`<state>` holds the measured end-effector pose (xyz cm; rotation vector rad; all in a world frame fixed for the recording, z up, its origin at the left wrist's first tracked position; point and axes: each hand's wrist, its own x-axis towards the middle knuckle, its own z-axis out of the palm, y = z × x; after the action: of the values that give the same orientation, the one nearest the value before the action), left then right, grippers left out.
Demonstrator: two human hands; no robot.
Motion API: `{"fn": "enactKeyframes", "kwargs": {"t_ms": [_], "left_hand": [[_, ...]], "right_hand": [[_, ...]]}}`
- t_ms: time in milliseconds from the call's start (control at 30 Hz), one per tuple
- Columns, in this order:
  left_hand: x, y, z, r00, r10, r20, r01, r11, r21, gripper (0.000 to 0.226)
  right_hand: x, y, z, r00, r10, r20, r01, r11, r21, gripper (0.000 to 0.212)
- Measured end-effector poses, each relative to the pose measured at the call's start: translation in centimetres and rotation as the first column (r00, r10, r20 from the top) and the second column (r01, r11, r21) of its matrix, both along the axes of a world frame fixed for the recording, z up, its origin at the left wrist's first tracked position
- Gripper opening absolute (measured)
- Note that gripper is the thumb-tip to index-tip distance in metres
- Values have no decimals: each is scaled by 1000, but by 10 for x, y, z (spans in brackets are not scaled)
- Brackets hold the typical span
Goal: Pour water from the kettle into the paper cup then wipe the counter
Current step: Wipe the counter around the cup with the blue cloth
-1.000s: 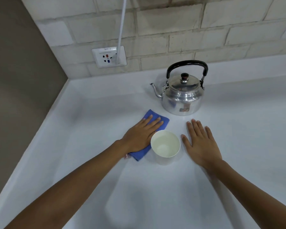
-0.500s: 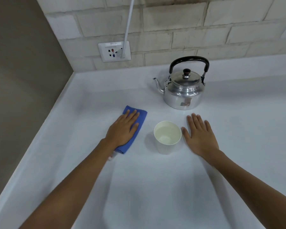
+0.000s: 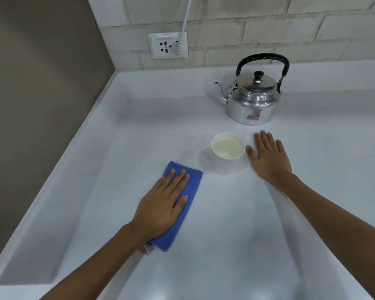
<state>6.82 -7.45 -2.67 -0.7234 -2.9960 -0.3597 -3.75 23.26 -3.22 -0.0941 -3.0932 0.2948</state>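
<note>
A shiny metal kettle [image 3: 252,102] with a black handle stands upright at the back of the white counter [image 3: 225,245], spout pointing left. A white paper cup [image 3: 227,155] with water in it stands in front of the kettle. My left hand [image 3: 162,205] lies flat, fingers spread, pressing a folded blue cloth [image 3: 188,187] onto the counter, left of and nearer than the cup. My right hand [image 3: 268,159] rests flat and empty on the counter just right of the cup, close to it.
A wall socket [image 3: 167,46] with a white cable plugged in sits on the brick wall behind. A brown side wall [image 3: 41,83] bounds the counter on the left, with a raised rim along that edge.
My left hand has slid the blue cloth leftward and toward me, away from the cup. The right hand, cup and kettle stay put; the camera has shifted.
</note>
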Motion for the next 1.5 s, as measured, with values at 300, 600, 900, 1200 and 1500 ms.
{"fn": "enactKeyframes", "kwargs": {"t_ms": [300, 600, 900, 1200, 1500], "left_hand": [[-42, 51, 5, 923, 379, 72, -379, 925, -20, 55], [47, 25, 1, 986, 162, -25, -161, 986, 40, 56], [44, 95, 2, 943, 330, 28, -331, 943, 20, 57], [48, 118, 17, 954, 207, 217, -270, 909, 319, 55], [-38, 52, 12, 911, 383, 153, -397, 915, 74, 51]], "right_hand": [[2, -1, 4, 1000, 1, 28, -1, 1000, -5, 63], [2, 0, 4, 999, 8, 31, -7, 1000, -10, 63], [0, -1, 2, 1000, 4, 28, -4, 1000, -4, 64], [22, 2, 18, 993, -3, -117, -29, 962, -272, 49], [147, -87, 43, 966, 102, -238, -204, 863, -462, 29]]}}
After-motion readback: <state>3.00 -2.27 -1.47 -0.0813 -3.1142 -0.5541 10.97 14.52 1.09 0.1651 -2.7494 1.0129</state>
